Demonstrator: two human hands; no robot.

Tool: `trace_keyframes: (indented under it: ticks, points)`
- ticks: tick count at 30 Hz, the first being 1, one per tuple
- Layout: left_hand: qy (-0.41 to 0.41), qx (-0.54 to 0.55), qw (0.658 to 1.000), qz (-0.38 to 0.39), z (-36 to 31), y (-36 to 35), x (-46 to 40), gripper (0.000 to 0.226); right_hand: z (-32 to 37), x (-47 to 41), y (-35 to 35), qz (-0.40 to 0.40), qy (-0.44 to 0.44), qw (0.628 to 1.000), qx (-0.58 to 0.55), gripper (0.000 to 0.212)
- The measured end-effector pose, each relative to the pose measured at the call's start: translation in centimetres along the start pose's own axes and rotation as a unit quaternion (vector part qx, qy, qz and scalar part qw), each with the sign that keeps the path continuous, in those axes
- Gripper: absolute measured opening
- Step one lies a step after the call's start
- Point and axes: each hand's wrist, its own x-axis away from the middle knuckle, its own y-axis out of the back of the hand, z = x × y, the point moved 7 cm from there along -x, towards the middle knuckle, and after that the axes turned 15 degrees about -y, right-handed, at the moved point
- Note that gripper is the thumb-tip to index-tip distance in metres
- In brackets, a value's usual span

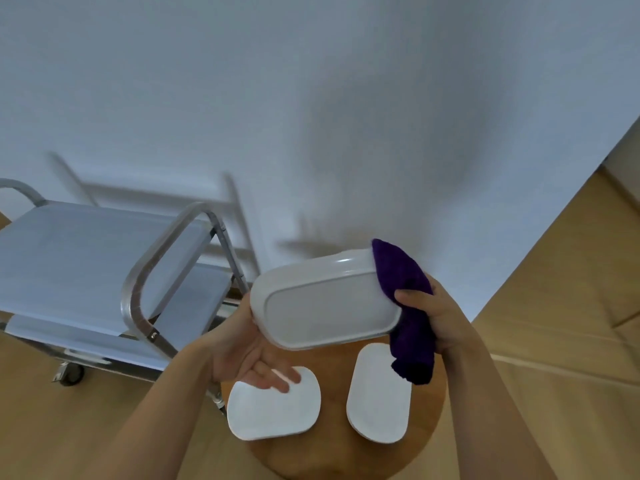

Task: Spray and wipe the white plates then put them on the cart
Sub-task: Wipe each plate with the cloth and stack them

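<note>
Above a round wooden table (pixel 429 434), hands hold white plate (pixel 325 303) and purple cloth (pixel 408 306).

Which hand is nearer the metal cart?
Left. The left hand holds the raised white plate at its end beside the metal cart; the right hand, gripping the purple cloth, is at the plate's far end.
</note>
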Motion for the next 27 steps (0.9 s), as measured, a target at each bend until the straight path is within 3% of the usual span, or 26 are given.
trace_keyframes:
  ticks: [5, 10, 14, 20, 27]
  points:
    - [0.013, 0.173, 0.985, 0.003, 1.6, -2.1, -2.2, 0.054, -2.8, -0.2, 4.2, -0.052, -0.030, 0.998, -0.019, 0.040]
    - [0.030, 0.079, 0.987, -0.138, 5.9, -3.1, -5.4, 0.011, -6.8, -0.6, 10.4, -0.278, -0.041, 0.958, -0.051, 0.023]
    - [0.016, 0.034, 0.978, -0.207, 9.5, -3.2, -8.6, 0.017, -11.6, -1.1, 12.5, -0.339, -0.093, 0.936, -0.015, 0.034]
    - [-0.011, -0.067, 0.964, -0.258, 14.5, -3.3, -12.8, 0.032, -16.2, 0.3, 15.0, -0.408, -0.131, 0.902, -0.046, 0.021]
    - [0.013, -0.029, 0.959, -0.282, 20.7, -3.1, -16.0, 0.024, -18.6, 0.4, 15.0, -0.428, -0.144, 0.892, -0.035, 0.011]
